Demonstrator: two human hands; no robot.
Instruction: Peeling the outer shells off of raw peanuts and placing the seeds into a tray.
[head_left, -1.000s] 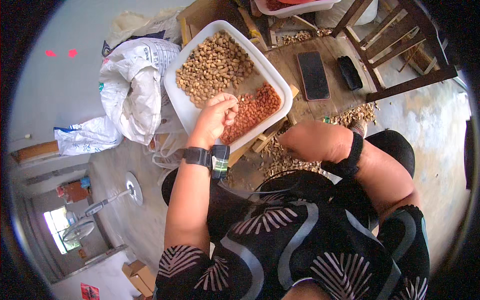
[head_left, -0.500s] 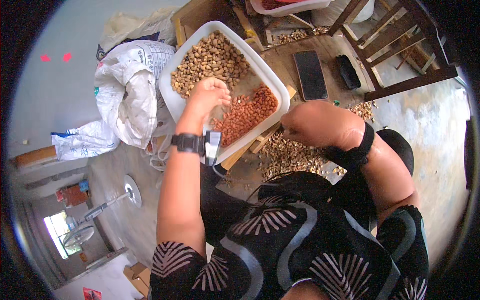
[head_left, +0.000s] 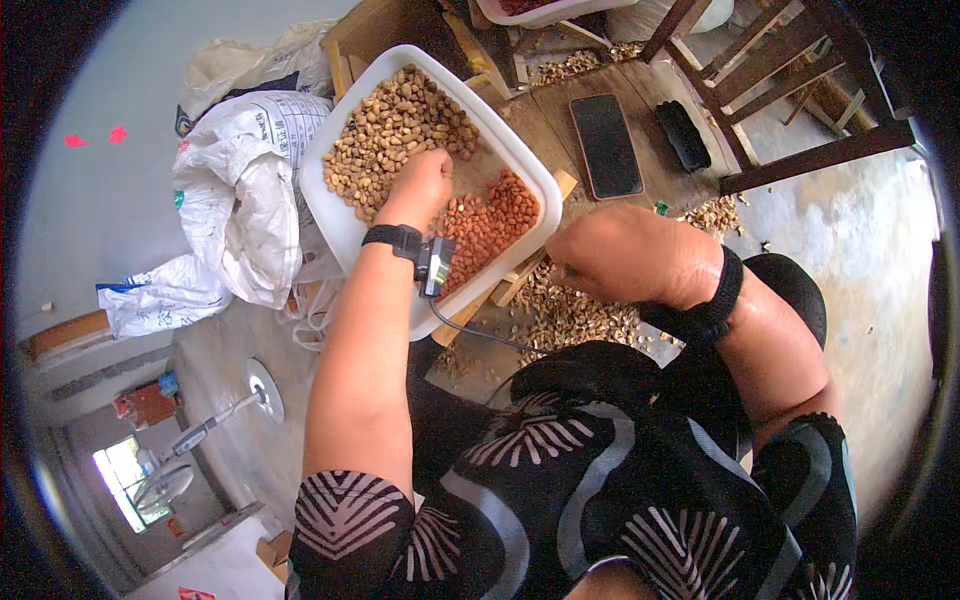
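A white plastic tub [head_left: 548,178] holds unshelled peanuts [head_left: 402,118] on its far left side and shelled reddish peanut kernels [head_left: 495,225] on its near right side. My left hand [head_left: 424,184] is inside the tub, at the border of the unshelled peanuts, with its fingers curled in. What those fingers hold, if anything, is hidden. Just outside the tub's right edge, above a heap of empty peanut shells [head_left: 590,315], my right hand [head_left: 630,255] is closed like a fist. Its fingertips point toward the tub and are slightly blurred, so their contents cannot be made out.
A phone [head_left: 607,147] and a black tray [head_left: 684,136] lie on a wooden board beyond my right hand. White woven sacks [head_left: 245,210] stand left of the tub. A wooden chair [head_left: 775,95] is at the far right. A standing fan [head_left: 165,480] is at lower left.
My left hand has moved away from the kernels toward the unshelled peanuts, and its fingers have curled in. My right hand stays closed in nearly the same place. The whole view has shifted slightly.
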